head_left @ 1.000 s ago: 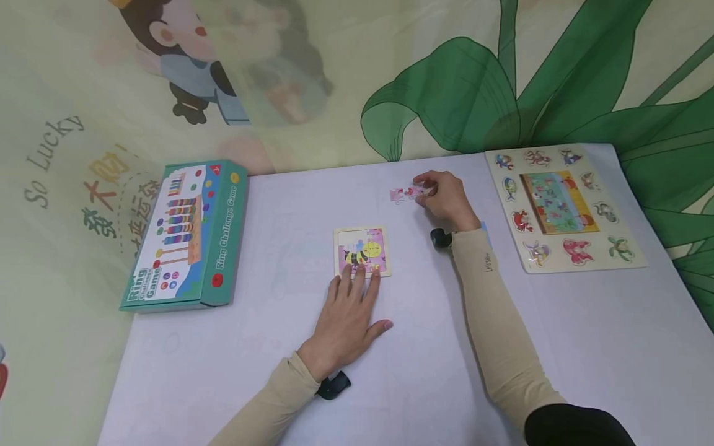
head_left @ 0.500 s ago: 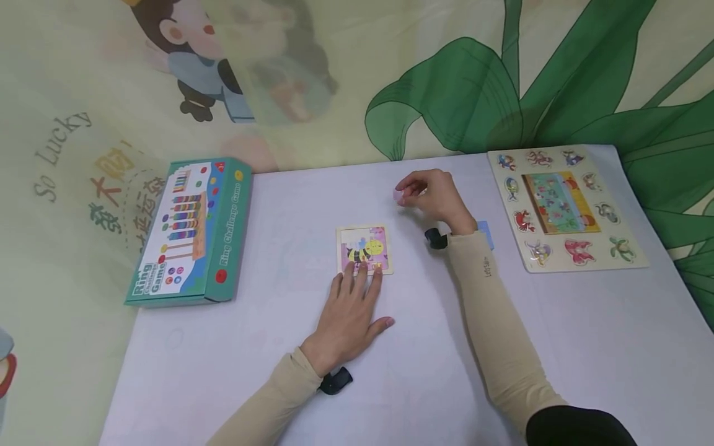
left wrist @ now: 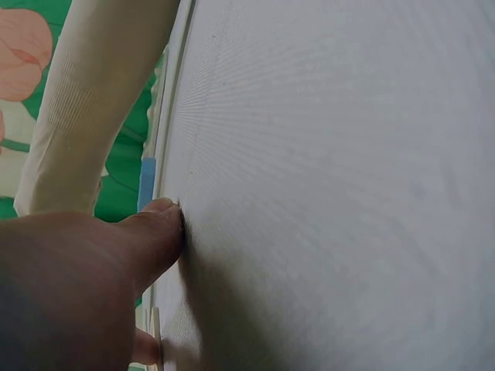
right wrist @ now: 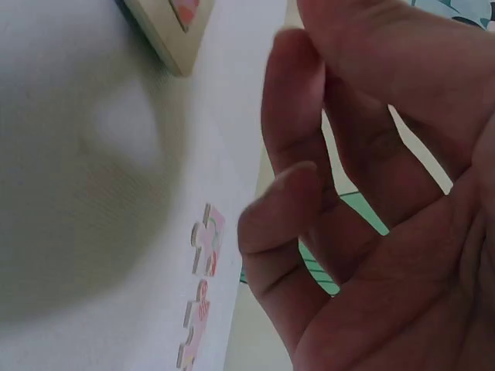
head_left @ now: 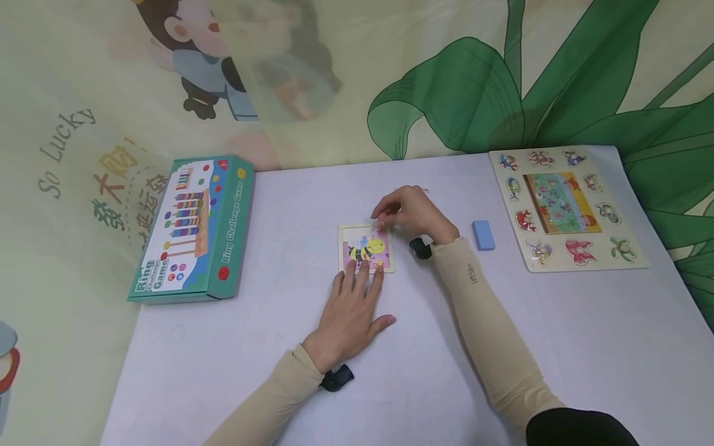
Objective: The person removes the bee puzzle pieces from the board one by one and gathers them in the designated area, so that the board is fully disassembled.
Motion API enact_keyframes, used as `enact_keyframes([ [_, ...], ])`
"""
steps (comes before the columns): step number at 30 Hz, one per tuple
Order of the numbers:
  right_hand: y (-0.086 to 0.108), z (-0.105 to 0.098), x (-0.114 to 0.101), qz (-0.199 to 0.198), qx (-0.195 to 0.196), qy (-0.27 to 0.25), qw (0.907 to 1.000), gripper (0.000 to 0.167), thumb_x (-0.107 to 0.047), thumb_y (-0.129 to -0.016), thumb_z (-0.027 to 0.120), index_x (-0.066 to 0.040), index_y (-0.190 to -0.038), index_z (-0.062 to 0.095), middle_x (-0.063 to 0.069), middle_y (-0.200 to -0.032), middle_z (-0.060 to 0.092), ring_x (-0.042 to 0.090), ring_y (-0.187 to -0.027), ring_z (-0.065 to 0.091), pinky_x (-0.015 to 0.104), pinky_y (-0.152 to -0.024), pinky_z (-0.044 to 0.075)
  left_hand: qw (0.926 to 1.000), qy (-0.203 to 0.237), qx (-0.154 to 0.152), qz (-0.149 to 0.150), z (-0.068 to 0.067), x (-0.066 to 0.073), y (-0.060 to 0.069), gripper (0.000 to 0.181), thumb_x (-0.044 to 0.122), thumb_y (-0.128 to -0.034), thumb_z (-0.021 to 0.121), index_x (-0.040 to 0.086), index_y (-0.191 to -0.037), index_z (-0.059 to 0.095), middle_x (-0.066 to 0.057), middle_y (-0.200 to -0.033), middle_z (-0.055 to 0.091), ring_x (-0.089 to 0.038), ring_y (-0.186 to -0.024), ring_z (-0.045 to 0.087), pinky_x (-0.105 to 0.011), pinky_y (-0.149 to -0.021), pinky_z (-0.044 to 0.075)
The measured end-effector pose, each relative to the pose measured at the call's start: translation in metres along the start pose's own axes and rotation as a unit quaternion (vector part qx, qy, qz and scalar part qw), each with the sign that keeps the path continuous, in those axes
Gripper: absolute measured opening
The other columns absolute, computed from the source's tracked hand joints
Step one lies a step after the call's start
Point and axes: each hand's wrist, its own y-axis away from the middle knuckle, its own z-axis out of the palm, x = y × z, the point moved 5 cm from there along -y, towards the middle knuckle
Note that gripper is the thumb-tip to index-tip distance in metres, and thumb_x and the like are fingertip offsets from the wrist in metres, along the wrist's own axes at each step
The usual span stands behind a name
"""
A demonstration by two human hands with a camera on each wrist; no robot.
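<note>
A small framed jigsaw puzzle (head_left: 365, 249) with a yellow and black bee on pink lies mid-table. My left hand (head_left: 348, 316) rests flat with straight fingers, its fingertips on the puzzle's near edge. In the left wrist view, my left thumb (left wrist: 158, 232) touches the white cloth. Over the frame's far right corner, my right hand (head_left: 415, 214) pinches a small pink puzzle piece, mostly hidden by the fingers. Loose puzzle pieces (right wrist: 207, 241) lie on the cloth behind the right hand in the right wrist view; the head view largely hides them.
A green-edged Ring Challenge Game box (head_left: 192, 229) lies at the left. To the right are a blue block (head_left: 483, 235) and a wooden board (head_left: 613, 217) with several sea-animal pieces. A printed curtain (head_left: 312, 142) hangs behind the white-covered table (head_left: 424, 371).
My right hand has picked up a pink piece from the far loose pieces and brought it left and nearer, to the puzzle's corner. The blue block has come into full view. My left hand stays put.
</note>
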Motion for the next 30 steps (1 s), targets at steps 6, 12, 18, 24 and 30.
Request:
enact_keyframes([
  [6,0.002,0.009,-0.003,0.006,-0.030,0.010,0.9995,0.012,-0.009,-0.095,0.080,-0.006,-0.106,0.084,0.009,-0.102,0.081,0.022,-0.090,0.064,0.034,-0.085,0.049,1.0000,0.004,-0.006,-0.003,0.000,-0.001,0.000,0.087,0.064,-0.1030,0.056,0.004,-0.164,0.037,-0.026,-0.165,0.039,-0.050,-0.154,0.032,-0.060,-0.122,0.033],
  [12,0.004,0.014,-0.004,0.012,-0.070,0.020,0.9973,0.010,-0.010,-0.091,0.083,-0.008,-0.101,0.084,0.004,-0.089,0.078,0.019,-0.079,0.063,0.031,-0.074,0.051,1.0000,0.005,-0.006,-0.002,0.000,-0.001,-0.001,0.087,0.064,-0.1031,0.056,0.004,-0.164,0.037,-0.026,-0.165,0.039,-0.050,-0.154,0.032,-0.060,-0.123,0.033],
  [18,0.003,0.018,0.000,0.013,-0.086,0.025,0.9959,0.007,-0.008,-0.088,0.086,-0.007,-0.094,0.083,0.003,-0.079,0.073,0.016,-0.073,0.061,0.028,-0.070,0.050,1.0000,0.006,0.000,-0.001,0.000,-0.001,-0.001,0.087,0.064,-0.1030,0.056,0.004,-0.163,0.038,-0.026,-0.165,0.040,-0.050,-0.154,0.033,-0.060,-0.122,0.033],
  [24,0.002,0.021,0.002,0.019,-0.087,0.021,0.9958,0.010,-0.006,-0.086,0.088,-0.006,-0.094,0.082,0.004,-0.079,0.072,0.017,-0.074,0.061,0.027,-0.071,0.050,1.0000,0.007,0.000,0.000,0.000,0.000,-0.001,0.087,0.064,-0.1030,0.056,0.004,-0.163,0.038,-0.027,-0.165,0.039,-0.050,-0.154,0.033,-0.060,-0.122,0.033],
  [30,0.001,0.024,-0.001,0.024,-0.091,0.038,0.9949,0.011,-0.006,-0.087,0.087,-0.007,-0.094,0.080,0.005,-0.080,0.069,0.019,-0.077,0.060,0.028,-0.073,0.048,0.9999,0.010,-0.001,-0.001,0.000,-0.001,-0.001,0.086,0.064,-0.1032,0.056,0.004,-0.163,0.038,-0.027,-0.165,0.038,-0.050,-0.155,0.032,-0.060,-0.122,0.033],
])
